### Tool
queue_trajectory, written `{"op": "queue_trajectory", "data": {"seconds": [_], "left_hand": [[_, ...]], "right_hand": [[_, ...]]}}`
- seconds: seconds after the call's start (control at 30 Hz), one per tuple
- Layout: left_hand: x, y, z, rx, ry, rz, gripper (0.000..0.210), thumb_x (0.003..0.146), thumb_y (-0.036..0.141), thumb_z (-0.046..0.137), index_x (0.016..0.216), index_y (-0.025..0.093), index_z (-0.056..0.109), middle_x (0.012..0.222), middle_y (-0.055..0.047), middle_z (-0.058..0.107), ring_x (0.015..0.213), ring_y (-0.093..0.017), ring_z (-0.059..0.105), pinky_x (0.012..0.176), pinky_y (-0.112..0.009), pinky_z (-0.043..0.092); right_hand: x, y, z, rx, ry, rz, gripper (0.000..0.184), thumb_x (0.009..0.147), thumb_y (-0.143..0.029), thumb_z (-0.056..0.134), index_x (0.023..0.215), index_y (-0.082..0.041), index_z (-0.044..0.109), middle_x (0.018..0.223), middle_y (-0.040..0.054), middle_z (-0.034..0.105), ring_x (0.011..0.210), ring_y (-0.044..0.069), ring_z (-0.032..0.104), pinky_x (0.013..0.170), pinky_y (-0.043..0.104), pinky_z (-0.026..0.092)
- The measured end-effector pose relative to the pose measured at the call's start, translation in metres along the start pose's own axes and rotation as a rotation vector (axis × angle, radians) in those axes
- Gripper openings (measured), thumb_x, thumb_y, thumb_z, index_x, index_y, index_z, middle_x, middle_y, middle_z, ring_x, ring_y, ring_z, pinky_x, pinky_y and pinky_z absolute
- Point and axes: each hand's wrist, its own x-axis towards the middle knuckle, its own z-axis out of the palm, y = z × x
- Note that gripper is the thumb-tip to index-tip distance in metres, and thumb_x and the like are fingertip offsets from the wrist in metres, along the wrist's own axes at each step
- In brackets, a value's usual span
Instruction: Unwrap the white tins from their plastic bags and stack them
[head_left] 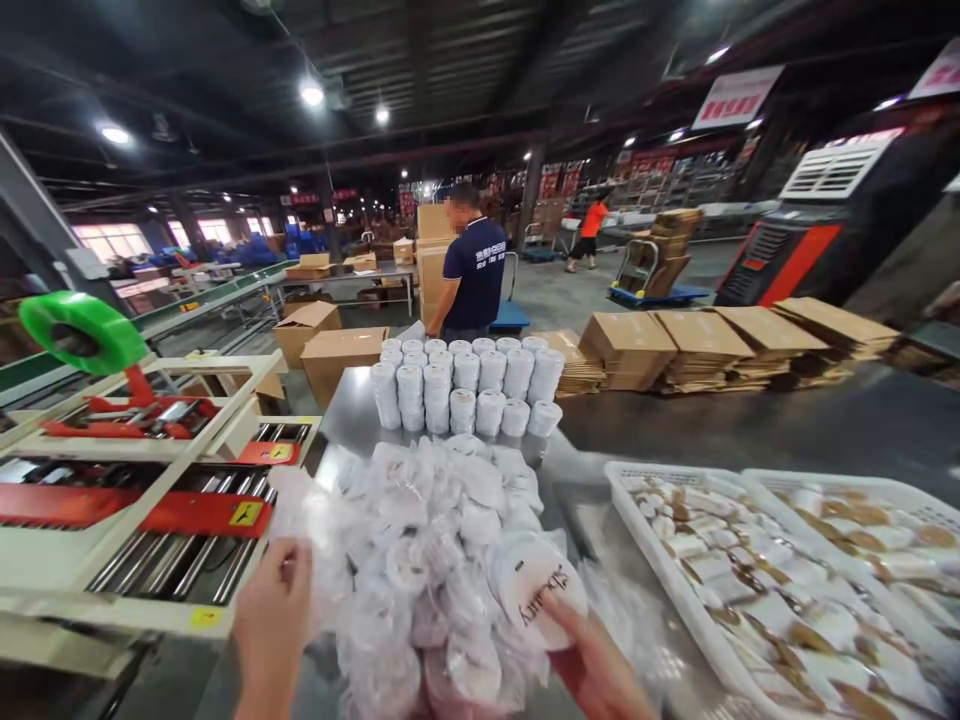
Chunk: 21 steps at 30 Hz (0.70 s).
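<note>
My right hand [592, 650] grips a round white disc [529, 580] with dark lettering and a small slot near its edge; the thumb lies across its face. On the left, my left hand [274, 610] is closed at the edge of a thin, see-through plastic bag [300, 505]. Between both hands a heap of white discs in clear plastic bags [427, 530] covers the metal table. Behind the heap, bare white discs stand in several upright stacks [491, 370], set in rows.
Right of the heap, a white plastic basket [622, 490] holds many small white and gold-brown pieces; a second basket adjoins it. Folded cartons [630, 345] line the far edge. A roller machine [195, 510] with green tape stands left. A person in dark blue [476, 265] stands beyond the table.
</note>
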Motion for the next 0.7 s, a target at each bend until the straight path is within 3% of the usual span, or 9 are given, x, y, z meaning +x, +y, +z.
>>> {"op": "queue_trajectory", "data": {"seconds": [0.07,0.13,0.2,0.27,0.47,0.63,0.7], "left_hand": [[-0.017,0.017,0.022,-0.214,-0.246,0.059,0.028,0.073,0.050,0.049,0.067,0.023,0.052,0.059,0.001,0.052,0.057,-0.017,0.049,0.057,-0.027,0.035],[-0.030,0.029,0.044,-0.359,-0.422,0.083,0.032,0.073,0.053,0.051,0.063,0.023,0.044,0.056,0.004,0.045,0.054,-0.015,0.042,0.054,-0.026,0.033],[-0.037,0.034,0.061,-0.419,-0.518,0.101,0.035,0.075,0.054,0.051,0.062,0.023,0.040,0.058,0.004,0.045,0.056,-0.014,0.041,0.055,-0.025,0.031],[-0.041,0.033,0.070,-0.422,-0.593,0.131,0.036,0.077,0.054,0.049,0.062,0.022,0.039,0.059,0.003,0.044,0.058,-0.014,0.041,0.057,-0.025,0.031],[-0.051,0.024,0.078,-0.340,-0.739,0.252,0.026,0.077,0.040,0.049,0.062,0.022,0.036,0.060,0.005,0.035,0.061,-0.013,0.036,0.059,-0.026,0.027],[-0.054,0.022,0.086,-0.310,-0.828,0.289,0.024,0.077,0.038,0.050,0.064,0.021,0.038,0.061,0.005,0.035,0.061,-0.013,0.036,0.059,-0.027,0.026],[-0.054,0.023,0.087,-0.320,-0.825,0.288,0.027,0.081,0.039,0.047,0.064,0.022,0.037,0.061,0.005,0.036,0.061,-0.013,0.038,0.059,-0.026,0.028]], "right_hand": [[-0.003,-0.003,0.011,0.030,-0.086,0.006,0.055,0.052,-0.043,0.086,0.099,-0.020,0.070,0.088,0.0078,0.076,0.090,0.031,0.069,0.084,0.044,0.054],[-0.010,-0.004,0.024,0.037,-0.257,0.003,0.054,0.055,-0.045,0.083,0.100,-0.020,0.070,0.093,0.0094,0.075,0.091,0.031,0.068,0.083,0.044,0.053],[-0.015,-0.005,0.037,0.006,-0.401,-0.002,0.059,0.054,-0.040,0.084,0.106,-0.020,0.068,0.096,0.0092,0.074,0.090,0.030,0.067,0.081,0.042,0.052],[-0.014,-0.006,0.045,-0.011,-0.458,0.000,0.066,0.049,-0.031,0.086,0.112,-0.020,0.066,0.096,0.0073,0.074,0.087,0.027,0.067,0.078,0.038,0.051],[0.006,0.002,0.047,0.059,-0.441,0.054,0.037,0.059,-0.037,0.080,0.086,-0.014,0.071,0.080,0.0085,0.073,0.080,0.025,0.067,0.076,0.035,0.050],[0.014,0.011,0.035,-0.112,-0.303,-0.015,0.044,0.057,-0.033,0.079,0.097,-0.018,0.065,0.082,0.0036,0.071,0.077,0.022,0.064,0.068,0.031,0.048],[0.011,0.010,0.030,-0.256,-0.320,-0.083,0.052,0.053,-0.032,0.081,0.100,-0.021,0.062,0.084,0.0003,0.068,0.077,0.020,0.061,0.068,0.029,0.047]]}}
